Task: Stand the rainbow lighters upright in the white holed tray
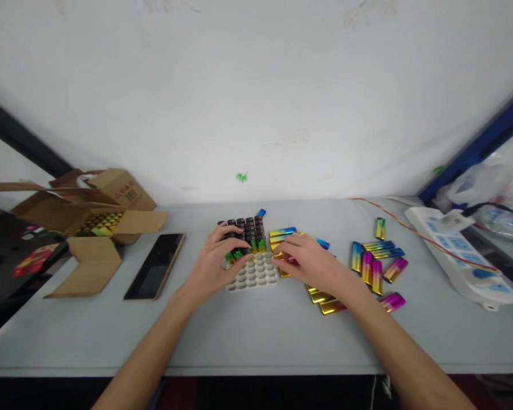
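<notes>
A pale plastic tray (263,274) with rows of rounded slots lies at the middle of the table. Its back rows hold several upright lighters (253,230) with black tops and shiny green bodies. My left hand (218,259) curls over the tray's left side, its thumb and fingers closed about a green lighter in the front filled row. My right hand (303,259) is just right of the tray, fingertips bent together over a pile of shiny lighters (282,233). A bit of pink shows under that hand; what its fingertips hold is hidden.
More gold lighters (332,307) lie under my right forearm, and pink, blue and green lighters (377,276) lie farther right. A white power strip (461,256) with a red-yellow wire is at right. A phone (156,266) and an open cardboard box (128,222) of lighters stand left.
</notes>
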The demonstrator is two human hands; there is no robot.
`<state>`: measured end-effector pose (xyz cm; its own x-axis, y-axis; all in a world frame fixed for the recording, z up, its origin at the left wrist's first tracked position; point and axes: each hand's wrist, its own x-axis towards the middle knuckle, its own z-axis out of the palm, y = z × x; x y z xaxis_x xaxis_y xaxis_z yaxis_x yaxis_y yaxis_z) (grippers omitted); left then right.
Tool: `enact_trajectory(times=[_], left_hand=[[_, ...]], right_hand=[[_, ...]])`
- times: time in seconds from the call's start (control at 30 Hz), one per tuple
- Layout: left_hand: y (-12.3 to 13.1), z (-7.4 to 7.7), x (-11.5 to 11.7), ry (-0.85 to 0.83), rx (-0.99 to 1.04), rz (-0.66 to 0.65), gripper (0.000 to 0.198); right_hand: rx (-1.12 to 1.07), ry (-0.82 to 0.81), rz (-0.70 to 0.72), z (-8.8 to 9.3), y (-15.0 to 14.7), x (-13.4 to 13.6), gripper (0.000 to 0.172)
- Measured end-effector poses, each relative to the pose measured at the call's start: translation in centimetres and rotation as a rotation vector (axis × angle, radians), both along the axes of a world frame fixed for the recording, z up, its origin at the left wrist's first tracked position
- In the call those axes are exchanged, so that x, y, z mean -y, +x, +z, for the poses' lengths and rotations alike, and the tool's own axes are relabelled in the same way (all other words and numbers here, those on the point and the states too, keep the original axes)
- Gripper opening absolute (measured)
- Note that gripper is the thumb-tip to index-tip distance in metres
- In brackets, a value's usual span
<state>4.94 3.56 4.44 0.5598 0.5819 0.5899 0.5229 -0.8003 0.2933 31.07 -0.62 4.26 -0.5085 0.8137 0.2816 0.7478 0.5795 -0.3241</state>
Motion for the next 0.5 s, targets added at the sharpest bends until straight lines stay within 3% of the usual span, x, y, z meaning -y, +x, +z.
enact_trajectory(times=[0.13,0.3,0.5], left_hand=[[0.3,-0.3,0.0,0.003,-0.003,-0.016,0.006],[0.5,-0.9,-0.1,0.078,0.053,-0.05,0.012],[0.2,-1.4,-0.5,0.169,0.05,0.038,0.014]], right_hand=[[-0.091,0.105,-0.183,0.9,2.8,-0.7,0.019],[-0.243,0.294,-0.572,1.5,8.5,-1.6,0.023],[-0.237,0.173,-0.728,1.2,12.2,-1.9,0.026]])
